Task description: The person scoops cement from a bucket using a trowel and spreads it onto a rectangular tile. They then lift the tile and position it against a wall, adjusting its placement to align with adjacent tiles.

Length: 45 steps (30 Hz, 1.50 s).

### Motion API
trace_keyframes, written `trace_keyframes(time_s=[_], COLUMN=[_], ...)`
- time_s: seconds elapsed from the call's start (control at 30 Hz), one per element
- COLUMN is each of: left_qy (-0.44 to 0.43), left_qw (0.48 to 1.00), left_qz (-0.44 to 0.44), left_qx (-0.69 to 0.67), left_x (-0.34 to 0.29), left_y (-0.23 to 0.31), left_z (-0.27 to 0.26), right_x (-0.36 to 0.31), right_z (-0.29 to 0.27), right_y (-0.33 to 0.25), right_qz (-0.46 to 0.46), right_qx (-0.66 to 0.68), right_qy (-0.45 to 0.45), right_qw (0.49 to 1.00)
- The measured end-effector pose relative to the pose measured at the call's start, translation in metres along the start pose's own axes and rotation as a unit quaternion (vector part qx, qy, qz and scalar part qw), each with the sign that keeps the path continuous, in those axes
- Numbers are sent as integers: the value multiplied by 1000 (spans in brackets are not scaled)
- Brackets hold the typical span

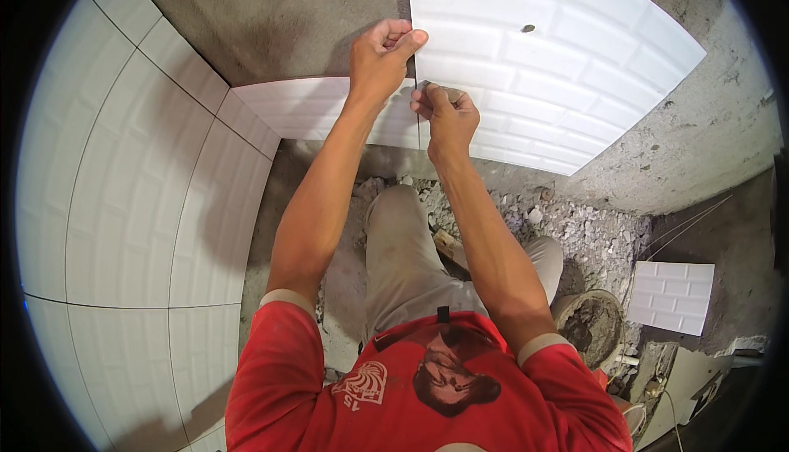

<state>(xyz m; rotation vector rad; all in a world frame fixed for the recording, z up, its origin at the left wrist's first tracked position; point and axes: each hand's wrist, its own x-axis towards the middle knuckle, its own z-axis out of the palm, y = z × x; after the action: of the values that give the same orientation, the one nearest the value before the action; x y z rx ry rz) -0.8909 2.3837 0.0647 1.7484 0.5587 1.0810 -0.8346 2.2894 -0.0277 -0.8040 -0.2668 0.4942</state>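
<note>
A large white tile with a raised brick pattern (509, 66) stands against the wall in front of me, with a small dark spot on its face. At its left edge is my left hand (380, 62), fingers curled and thumb tip over the edge; whatever lies between them is hidden. Lower down, my right hand (448, 119) pinches at the dark vertical joint between this tile and the low white tile strip (316, 107) to its left. Something small and greyish may be in those fingertips, too small to name.
White tiles (131, 197) cover the left wall. Bare grey cement wall (271, 16) shows above the strip. Rubble (592, 226) lies along the wall's foot. To my right are a bucket of grey mortar (588, 329), a cut piece of white tile (671, 296) and some cable.
</note>
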Motion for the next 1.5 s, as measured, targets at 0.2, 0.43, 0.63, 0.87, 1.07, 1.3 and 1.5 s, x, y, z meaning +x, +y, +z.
trace_keyframes(time_s=[0.2, 0.43, 0.63, 0.87, 1.07, 1.3, 1.5], left_qy=[4, 3, 5, -7, -2, 7, -7], left_qw=[1000, 999, 999, 998, 998, 999, 998], left_qz=[-11, -12, -26, -35, -36, -32, -53], left_qx=[-19, -49, -45, -54, -47, -31, -40], left_x=[0, 2, 0, -1, -1, -2, -4], left_y=[0, -2, -1, -1, 0, 3, 6], left_z=[1, 4, 4, 2, 3, 3, 3], right_x=[-2, -3, -2, -4, -3, -5, -3], right_z=[6, 10, 11, 23, 31, 40, 45], right_y=[4, 7, 10, 13, 10, 12, 12], right_qz=[10, 14, 12, 32, 77, 63, 63], right_qx=[19, 45, 65, 109, 158, 177, 187], right_qy=[38, 65, 73, 121, 144, 145, 182], right_qw=[999, 997, 995, 986, 974, 971, 963])
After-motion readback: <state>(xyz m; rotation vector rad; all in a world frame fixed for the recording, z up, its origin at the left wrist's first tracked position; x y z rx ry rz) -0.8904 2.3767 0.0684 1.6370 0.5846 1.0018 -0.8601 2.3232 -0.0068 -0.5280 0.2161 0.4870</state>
